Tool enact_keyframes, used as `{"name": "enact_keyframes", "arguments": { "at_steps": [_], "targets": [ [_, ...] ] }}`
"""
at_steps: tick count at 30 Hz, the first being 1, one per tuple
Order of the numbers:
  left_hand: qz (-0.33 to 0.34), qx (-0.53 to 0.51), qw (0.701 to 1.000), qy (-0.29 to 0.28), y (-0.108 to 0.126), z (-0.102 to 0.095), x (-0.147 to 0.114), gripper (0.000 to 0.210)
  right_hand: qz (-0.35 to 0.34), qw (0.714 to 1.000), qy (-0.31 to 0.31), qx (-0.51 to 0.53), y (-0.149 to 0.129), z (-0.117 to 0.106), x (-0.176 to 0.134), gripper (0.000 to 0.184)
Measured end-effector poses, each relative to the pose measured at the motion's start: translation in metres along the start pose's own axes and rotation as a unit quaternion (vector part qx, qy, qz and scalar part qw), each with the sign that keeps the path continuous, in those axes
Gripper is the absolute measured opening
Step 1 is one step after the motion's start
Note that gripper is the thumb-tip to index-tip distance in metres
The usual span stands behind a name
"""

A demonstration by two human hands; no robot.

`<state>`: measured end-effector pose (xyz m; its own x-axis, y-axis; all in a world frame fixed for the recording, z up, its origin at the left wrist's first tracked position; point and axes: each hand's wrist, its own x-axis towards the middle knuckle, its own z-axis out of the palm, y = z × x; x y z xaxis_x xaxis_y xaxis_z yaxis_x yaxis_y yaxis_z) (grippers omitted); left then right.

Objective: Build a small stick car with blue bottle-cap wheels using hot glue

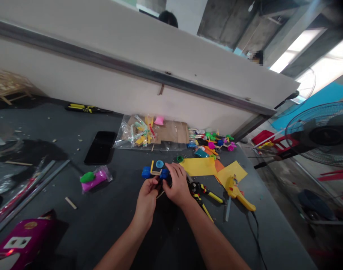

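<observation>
Near the middle of the table, both hands are at a small craft piece [156,173] made of blue lumps and thin pale sticks. My left hand [146,198] pinches it from below, thumb and fingers together. My right hand [177,183] has its fingers curled over the blue lump on the right side. A short yellow stick [152,166] stands up from the piece, close to a round blue disc [159,164]. My fingers cover part of the piece, so its underside is hidden. Yellow-and-black pliers [206,191] lie right beside my right hand.
To the right are yellow sheets [198,167] and a yellow glue gun [240,193] with its cord. Behind lie a plastic bag of sticks [143,131] and colourful clay pieces [211,144]. Leftward are a black phone [100,147], a purple clay packet [95,179] and a magenta device [22,243].
</observation>
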<state>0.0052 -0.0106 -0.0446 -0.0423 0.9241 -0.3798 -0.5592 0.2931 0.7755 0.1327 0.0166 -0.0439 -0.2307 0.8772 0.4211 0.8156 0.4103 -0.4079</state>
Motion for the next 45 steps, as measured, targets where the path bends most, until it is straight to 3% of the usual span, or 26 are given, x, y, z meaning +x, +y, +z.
{"name": "enact_keyframes", "arguments": {
  "at_steps": [14, 29, 36, 41, 45],
  "targets": [
    [0.008, -0.002, 1.000, -0.006, 0.000, 0.003, 0.001, 0.018, 0.022, 0.999, -0.030, -0.003, 0.003, 0.004, 0.003, 0.052],
    [0.013, 0.012, 1.000, -0.003, 0.004, 0.004, -0.002, 0.018, -0.022, 1.000, -0.003, -0.020, -0.005, -0.004, 0.002, 0.044],
    [0.010, 0.008, 1.000, 0.002, 0.004, 0.004, 0.000, 0.019, 0.016, 1.000, -0.022, -0.008, -0.001, 0.000, 0.002, 0.059],
    [0.003, 0.060, 0.997, 0.048, 0.012, 0.001, 0.001, 0.015, 0.034, 0.998, -0.050, -0.012, 0.001, 0.001, 0.004, 0.053],
    [0.063, 0.071, 0.992, 0.081, 0.021, -0.001, -0.001, 0.014, 0.022, 0.999, -0.035, 0.028, -0.007, 0.005, 0.015, 0.053]
  ]
}}
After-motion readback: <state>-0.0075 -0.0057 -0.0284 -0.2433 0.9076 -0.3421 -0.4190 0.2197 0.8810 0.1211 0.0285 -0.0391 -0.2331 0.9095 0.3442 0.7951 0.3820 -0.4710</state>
